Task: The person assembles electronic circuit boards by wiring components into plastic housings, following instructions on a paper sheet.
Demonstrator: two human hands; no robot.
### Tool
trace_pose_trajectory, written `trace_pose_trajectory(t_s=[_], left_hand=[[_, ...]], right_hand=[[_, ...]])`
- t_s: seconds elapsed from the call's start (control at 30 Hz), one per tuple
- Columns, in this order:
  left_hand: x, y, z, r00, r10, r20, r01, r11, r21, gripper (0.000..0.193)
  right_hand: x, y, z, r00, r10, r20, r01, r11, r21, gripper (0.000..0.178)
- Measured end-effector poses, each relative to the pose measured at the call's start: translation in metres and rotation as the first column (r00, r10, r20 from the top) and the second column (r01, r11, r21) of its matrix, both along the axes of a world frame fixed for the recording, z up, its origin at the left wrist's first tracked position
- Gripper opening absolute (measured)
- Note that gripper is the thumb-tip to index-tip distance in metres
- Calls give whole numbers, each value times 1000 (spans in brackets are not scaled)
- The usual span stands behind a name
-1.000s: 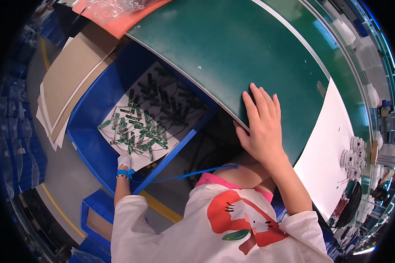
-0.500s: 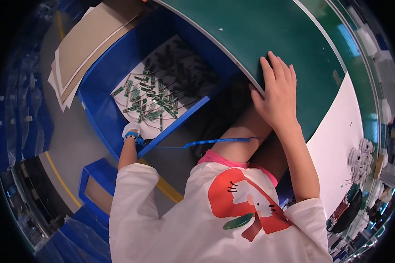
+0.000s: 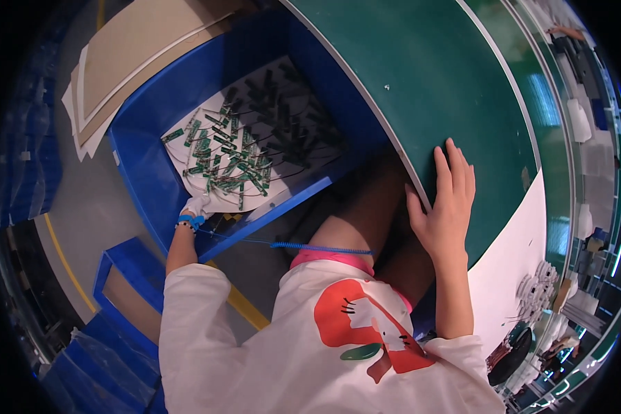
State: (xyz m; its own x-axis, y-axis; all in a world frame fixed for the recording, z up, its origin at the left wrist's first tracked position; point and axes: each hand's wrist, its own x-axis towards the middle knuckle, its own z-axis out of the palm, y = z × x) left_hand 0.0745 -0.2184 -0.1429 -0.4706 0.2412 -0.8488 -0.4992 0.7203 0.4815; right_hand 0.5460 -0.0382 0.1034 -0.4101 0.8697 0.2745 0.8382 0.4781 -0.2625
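My left hand (image 3: 197, 205), in a white glove or finger covers with a blue wrist strap, reaches into a large blue bin (image 3: 141, 183). Its fingers are closed at the near left corner of a white sheet (image 3: 217, 202). Many small green circuit boards (image 3: 221, 155) with thin dark wires lie across that sheet, those on the far right in deep shadow. Between the sheet's near edge and the bin wall, a few yellowish pieces (image 3: 233, 217) show below. My bare right hand (image 3: 448, 200) rests on the edge of a green tabletop (image 3: 421, 69), fingers stretched out, holding nothing.
Brown and white cardboard sheets (image 3: 134, 62) lie over the bin's far left rim. A coiled blue cord (image 3: 321, 247) runs from the wrist strap across my lap. Another blue bin (image 3: 127, 290) stands at lower left. White round parts (image 3: 537, 286) sit on a white sheet at right.
The whole view has shifted and turned a little. More of the gap between the sheet's near edge and the bin wall shows, with yellowish pieces in it. My right hand stays at the table edge.
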Motion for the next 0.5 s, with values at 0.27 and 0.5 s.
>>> trace_pose_trajectory(t_s=[0.27, 0.5], left_hand=[[-10, -8, -7, 878, -423, -223, 351, 887, -301, 16], [1, 3, 8, 435, -878, -198, 549, 433, -715, 38]], right_hand=[[-48, -7, -9, 810, 357, -465, -363, 928, 80, 38], [-151, 68, -152, 863, 29, -504, -221, 920, -325, 34]])
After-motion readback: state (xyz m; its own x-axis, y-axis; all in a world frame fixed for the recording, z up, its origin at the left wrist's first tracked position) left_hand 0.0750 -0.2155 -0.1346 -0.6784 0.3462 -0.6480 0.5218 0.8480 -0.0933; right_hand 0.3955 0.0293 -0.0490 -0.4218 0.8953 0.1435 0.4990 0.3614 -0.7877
